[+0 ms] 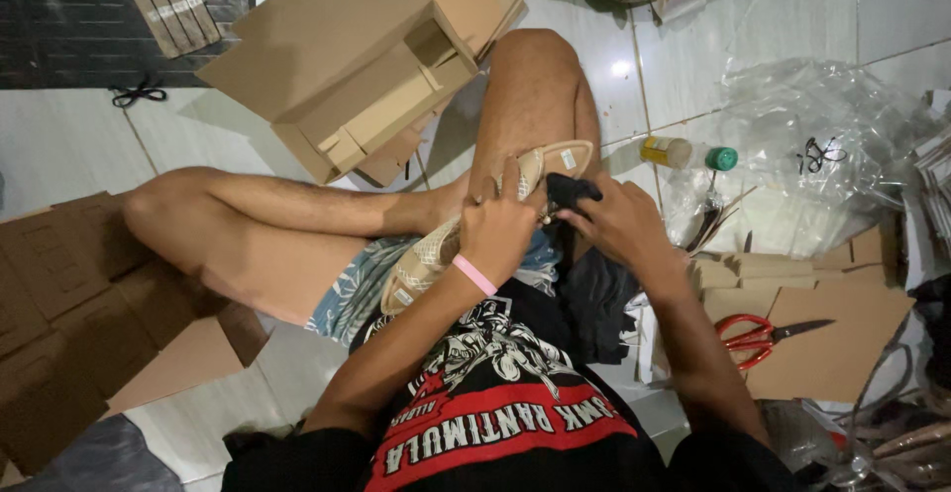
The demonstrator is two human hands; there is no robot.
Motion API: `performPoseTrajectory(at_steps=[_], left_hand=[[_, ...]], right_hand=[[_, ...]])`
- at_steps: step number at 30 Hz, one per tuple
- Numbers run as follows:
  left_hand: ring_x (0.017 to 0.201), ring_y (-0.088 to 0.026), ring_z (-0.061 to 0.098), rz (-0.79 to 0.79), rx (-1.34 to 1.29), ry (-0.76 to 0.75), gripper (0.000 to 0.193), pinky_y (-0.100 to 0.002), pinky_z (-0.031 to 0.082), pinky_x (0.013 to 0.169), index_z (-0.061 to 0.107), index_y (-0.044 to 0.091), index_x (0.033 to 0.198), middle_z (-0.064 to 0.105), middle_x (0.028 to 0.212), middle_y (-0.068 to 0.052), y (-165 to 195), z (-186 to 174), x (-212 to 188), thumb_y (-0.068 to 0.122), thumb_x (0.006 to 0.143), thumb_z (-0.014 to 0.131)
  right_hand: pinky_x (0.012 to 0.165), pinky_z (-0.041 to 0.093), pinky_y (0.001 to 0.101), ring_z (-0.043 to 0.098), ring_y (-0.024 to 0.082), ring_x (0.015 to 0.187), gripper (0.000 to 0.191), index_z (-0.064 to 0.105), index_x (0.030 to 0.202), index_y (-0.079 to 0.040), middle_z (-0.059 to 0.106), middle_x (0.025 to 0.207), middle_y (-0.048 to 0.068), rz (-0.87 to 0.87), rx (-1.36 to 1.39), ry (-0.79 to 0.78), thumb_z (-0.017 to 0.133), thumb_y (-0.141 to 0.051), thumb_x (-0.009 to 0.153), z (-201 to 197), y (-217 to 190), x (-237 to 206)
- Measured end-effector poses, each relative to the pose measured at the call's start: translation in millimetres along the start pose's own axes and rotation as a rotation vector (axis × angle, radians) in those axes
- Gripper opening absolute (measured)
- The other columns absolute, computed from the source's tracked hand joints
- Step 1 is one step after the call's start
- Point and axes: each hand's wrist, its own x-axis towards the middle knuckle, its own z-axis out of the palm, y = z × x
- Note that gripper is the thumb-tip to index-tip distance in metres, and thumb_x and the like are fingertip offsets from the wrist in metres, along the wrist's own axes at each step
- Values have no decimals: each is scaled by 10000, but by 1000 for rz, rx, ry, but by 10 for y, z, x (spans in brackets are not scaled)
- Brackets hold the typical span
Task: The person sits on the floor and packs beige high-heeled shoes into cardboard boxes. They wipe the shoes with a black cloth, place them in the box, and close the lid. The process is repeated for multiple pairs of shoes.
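the left hand (498, 226) clamps a beige flat shoe (475, 224) steady across the lap, sole-side supported, so the right hand (616, 222) can pinch a black cloth (573, 193) against it.

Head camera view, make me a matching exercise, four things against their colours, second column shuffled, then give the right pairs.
Things:
1. scissors handles
2. wristband on the left hand
3. cap of the small bottle
4. cloth at the right hand

Colours:
A. green
B. black
C. red
D. pink

Pairs: 1-C, 2-D, 3-A, 4-B
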Motion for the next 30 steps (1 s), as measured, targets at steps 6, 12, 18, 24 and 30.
performPoseTrajectory(at_steps=[6, 12, 18, 24, 30], left_hand=[[1055, -394, 667, 10, -5, -4, 447, -505, 593, 770, 703, 268, 1305, 534, 1441, -235, 11, -24, -2, 193, 870, 633], [1047, -385, 663, -6, -20, -38, 442, -519, 592, 745, 709, 278, 1277, 546, 1447, -237, -5, -42, 10, 191, 849, 637], [1058, -410, 659, -14, -84, -66, 459, -528, 590, 729, 708, 257, 1273, 520, 1455, -251, -1, -67, 19, 250, 818, 651], [1081, -394, 672, -7, -20, -88, 489, -552, 589, 777, 669, 310, 1347, 494, 1505, -237, 15, -24, 11, 212, 870, 714], [1178, -482, 592, 71, -576, -171, 956, -500, 538, 880, 486, 52, 1425, 463, 1426, -326, -453, -172, 67, 442, 666, 916]], right_hand=[[654, 508, 437, 608, 323, 729, 296, 722, 787, -92, 611, 924, 112, 17, -56, 21, 802, -373, 837, -95, 92, -175], [657, 504, 443, 618, 330, 766, 319, 706, 792, -68, 638, 1012, 138, 125, -92, 96, 830, -353, 861, 67, 224, -108], [690, 517, 446, 637, 341, 810, 300, 729, 856, -62, 633, 1024, 136, 122, -37, 111, 828, -344, 879, 59, 320, -78], [678, 519, 457, 635, 353, 788, 315, 727, 850, -49, 639, 1024, 134, 43, -23, 77, 824, -348, 869, -63, 318, -77], [675, 519, 469, 636, 370, 790, 323, 724, 870, -30, 640, 1043, 165, 96, -19, 113, 808, -342, 883, 43, 282, 7]])
